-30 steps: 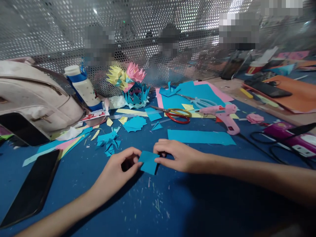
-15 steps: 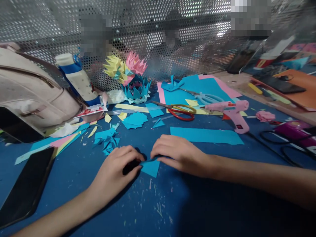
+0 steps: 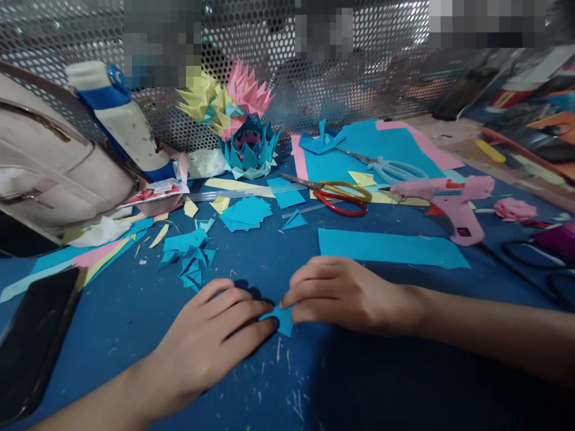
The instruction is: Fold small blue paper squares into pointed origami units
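Observation:
A small folded piece of blue paper (image 3: 284,322) lies on the dark blue tabletop between my hands. My left hand (image 3: 211,335) pinches its left side, thumb and fingers close together. The fingertips of my right hand (image 3: 336,293) close on its right edge and partly cover it. Folded blue paper pieces (image 3: 191,251) lie in a loose pile beyond my left hand. Past my right hand stretches a long blue paper strip (image 3: 390,246). A stack of small blue paper squares (image 3: 246,214) and one blue triangle (image 3: 295,219) lie farther back.
Red-and-yellow-handled scissors (image 3: 344,200), light blue scissors (image 3: 399,169) and a pink glue gun (image 3: 453,194) lie at the back right. Paper flowers (image 3: 249,146) stand before the perforated metal screen. A bottle (image 3: 123,126), a bag (image 3: 58,161) and a phone (image 3: 38,341) are on the left.
The blue paper now shows smaller, with its upper part folded down. My left fingers have moved forward and right over its left side; my right fingers press close against it. The view has shifted slightly.

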The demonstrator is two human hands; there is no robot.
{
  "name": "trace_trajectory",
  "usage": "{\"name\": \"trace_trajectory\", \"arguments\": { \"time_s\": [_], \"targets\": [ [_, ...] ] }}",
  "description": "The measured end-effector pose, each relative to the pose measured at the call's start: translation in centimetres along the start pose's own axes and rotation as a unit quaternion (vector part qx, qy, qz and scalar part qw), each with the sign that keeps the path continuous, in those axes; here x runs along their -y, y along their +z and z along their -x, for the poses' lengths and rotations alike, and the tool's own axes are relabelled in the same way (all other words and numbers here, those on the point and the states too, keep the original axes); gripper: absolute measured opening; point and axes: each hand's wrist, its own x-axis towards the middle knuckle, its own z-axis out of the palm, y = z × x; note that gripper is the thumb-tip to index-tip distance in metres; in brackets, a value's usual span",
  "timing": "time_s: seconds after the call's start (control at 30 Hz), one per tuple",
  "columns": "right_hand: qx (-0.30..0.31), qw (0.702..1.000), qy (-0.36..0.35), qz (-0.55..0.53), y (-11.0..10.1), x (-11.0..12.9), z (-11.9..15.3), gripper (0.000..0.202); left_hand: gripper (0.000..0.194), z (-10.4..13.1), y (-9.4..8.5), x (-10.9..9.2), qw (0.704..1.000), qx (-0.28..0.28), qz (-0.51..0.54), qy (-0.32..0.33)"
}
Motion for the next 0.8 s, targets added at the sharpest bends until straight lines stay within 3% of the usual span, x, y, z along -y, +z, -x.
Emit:
{"name": "trace_trajectory", "arguments": {
  "time_s": [0.27,0.8],
  "targets": [
    [0.013,0.999,0.013,-0.032,-0.2,-0.3,0.1,0.032,0.036,-0.1,0.4,-0.3,0.999,-0.031,0.014,-0.022],
    [0.019,0.999,0.018,-0.021,-0.1,-0.3,0.1,0.032,0.033,0.9,0.5,-0.2,1.0,0.009,0.019,-0.01]
  ]
}}
